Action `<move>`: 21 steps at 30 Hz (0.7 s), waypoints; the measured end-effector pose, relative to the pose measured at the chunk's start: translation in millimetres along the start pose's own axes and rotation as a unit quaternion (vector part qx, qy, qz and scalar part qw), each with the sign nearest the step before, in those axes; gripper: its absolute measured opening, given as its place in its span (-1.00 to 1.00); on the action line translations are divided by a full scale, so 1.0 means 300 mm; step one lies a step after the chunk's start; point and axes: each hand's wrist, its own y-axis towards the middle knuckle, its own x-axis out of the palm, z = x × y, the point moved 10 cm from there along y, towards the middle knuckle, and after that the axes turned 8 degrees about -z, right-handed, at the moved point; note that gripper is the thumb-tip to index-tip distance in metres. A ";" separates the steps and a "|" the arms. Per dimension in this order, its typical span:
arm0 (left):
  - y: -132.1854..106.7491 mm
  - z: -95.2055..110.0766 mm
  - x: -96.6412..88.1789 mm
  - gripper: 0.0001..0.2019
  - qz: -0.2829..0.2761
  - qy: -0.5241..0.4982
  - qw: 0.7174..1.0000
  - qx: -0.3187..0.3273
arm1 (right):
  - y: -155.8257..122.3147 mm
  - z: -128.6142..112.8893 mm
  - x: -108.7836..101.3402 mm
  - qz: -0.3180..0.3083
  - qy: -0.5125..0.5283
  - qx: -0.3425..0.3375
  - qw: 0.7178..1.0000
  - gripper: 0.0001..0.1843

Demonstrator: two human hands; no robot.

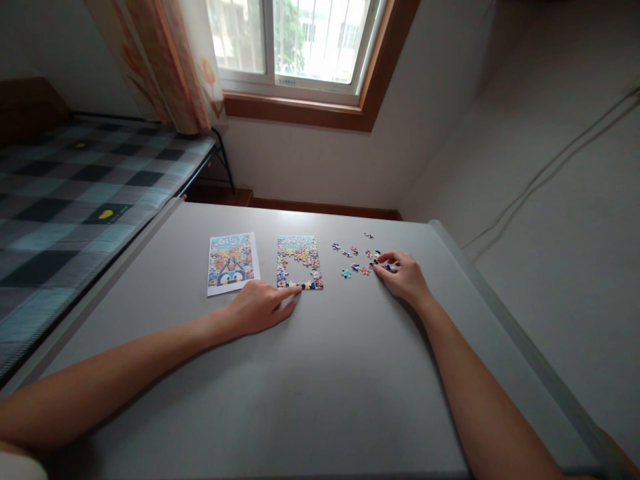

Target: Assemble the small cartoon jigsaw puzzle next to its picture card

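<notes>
Left grip (257,308) is spreading, forefinger reaching out and touching the lower edge of the part-built jigsaw (296,247), thumb standing apart on the near side; nothing is being pinched there. Jigsaw is lying flat just beyond that fingertip, its border joined, a ragged gap showing grey worktop (300,373) in the middle. Picture sheet (231,263), bearing lettering and a blue cartoon face, is lying just beyond the left knuckles.

Right grip (404,277) is bending over the scatter, thumb and forefinger tips nearing each other at a small dark piece (373,265); cannot tell whether they are pinching it. Loose pieces (346,273) are lying to the left of this grip and just beyond it, between it and the jigsaw.

Well beyond the left grip, a checked bed (105,180) is standing off to the left; a window (315,40) is letting in light straight ahead.
</notes>
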 end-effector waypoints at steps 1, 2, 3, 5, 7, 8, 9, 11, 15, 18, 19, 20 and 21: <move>0.000 0.000 0.000 -0.68 0.000 0.000 1.000 0.000 | -0.001 -0.002 -0.003 0.002 0.000 0.000 1.000 -0.79; 0.000 0.000 0.000 -0.68 -0.001 0.000 1.000 0.000 | -0.001 -0.002 -0.005 0.003 0.000 0.001 1.000 -0.79; 0.001 -0.001 0.002 -0.68 -0.002 -0.001 1.000 0.000 | -0.001 -0.002 -0.007 0.005 0.001 0.003 1.000 -0.80; 0.000 -0.002 0.004 -0.67 -0.004 -0.003 1.000 -0.001 | 0.000 -0.003 -0.009 0.006 -0.002 -0.001 1.000 -0.80; 0.000 -0.002 0.002 -0.67 0.000 -0.005 1.000 0.000 | 0.001 -0.009 -0.004 0.003 -0.013 -0.013 1.000 -0.79; -0.001 -0.001 0.001 -0.67 0.002 -0.005 1.000 0.001 | 0.001 -0.012 0.000 0.001 -0.022 -0.017 1.000 -0.79; -0.001 0.000 -0.001 -0.67 0.004 -0.005 1.000 0.002 | 0.001 -0.012 0.003 0.000 -0.033 -0.018 0.999 -0.78; -0.001 0.002 -0.004 -0.68 0.005 -0.005 1.000 0.003 | -0.001 -0.007 0.009 0.002 -0.062 -0.007 0.998 -0.75; 0.002 0.003 -0.005 -0.68 0.000 -0.002 1.000 0.000 | -0.007 0.005 0.017 0.001 -0.105 0.020 0.994 -0.73; 0.002 0.003 -0.002 -0.68 -0.003 0.001 1.000 0.000 | -0.008 0.013 0.023 -0.006 -0.105 0.033 0.994 -0.73; 0.002 0.003 -0.001 -0.68 -0.002 0.000 1.000 0.001 | -0.007 0.016 0.023 -0.006 -0.103 0.035 0.994 -0.73; 0.001 0.003 -0.001 -0.68 0.000 -0.003 1.000 0.003 | -0.007 0.019 0.022 -0.004 -0.100 0.036 0.994 -0.72; 0.001 0.003 -0.001 -0.68 0.003 -0.005 1.000 0.004 | -0.006 0.020 0.021 -0.001 -0.095 0.035 0.995 -0.71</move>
